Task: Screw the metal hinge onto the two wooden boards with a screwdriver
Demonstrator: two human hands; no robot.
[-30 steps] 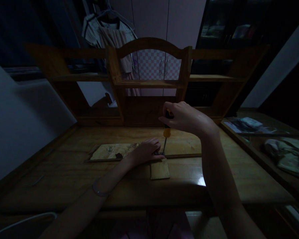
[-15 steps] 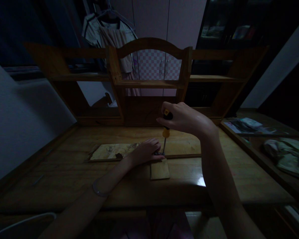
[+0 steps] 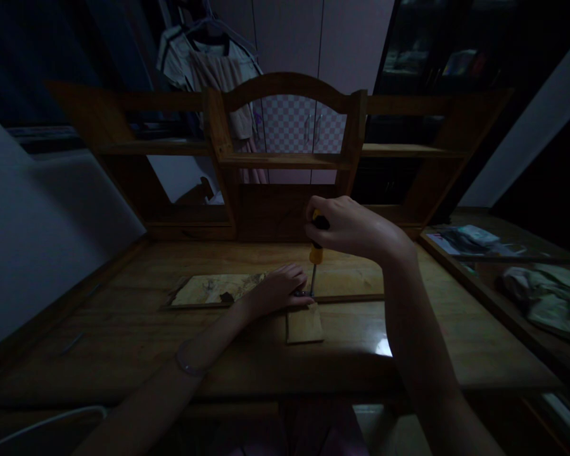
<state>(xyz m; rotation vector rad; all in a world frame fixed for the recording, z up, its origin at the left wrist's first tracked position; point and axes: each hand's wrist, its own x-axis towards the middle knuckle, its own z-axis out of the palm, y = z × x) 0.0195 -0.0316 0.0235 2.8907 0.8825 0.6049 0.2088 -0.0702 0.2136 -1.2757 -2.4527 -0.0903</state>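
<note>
Screwdriver (image 3: 316,255), near-upright over the board (image 3: 349,285), its tip at a small metal piece (image 3: 303,293) by the board's near edge; probably light and rigid, best held by its thick handle. Handle yellow and black, shaft thin. Right hand (image 3: 346,224): curled round the handle. Left hand (image 3: 284,287): bent over the board; its hold cannot be told. Wood piece (image 3: 304,325): before the board. Surface (image 3: 432,316): beneath.
</note>
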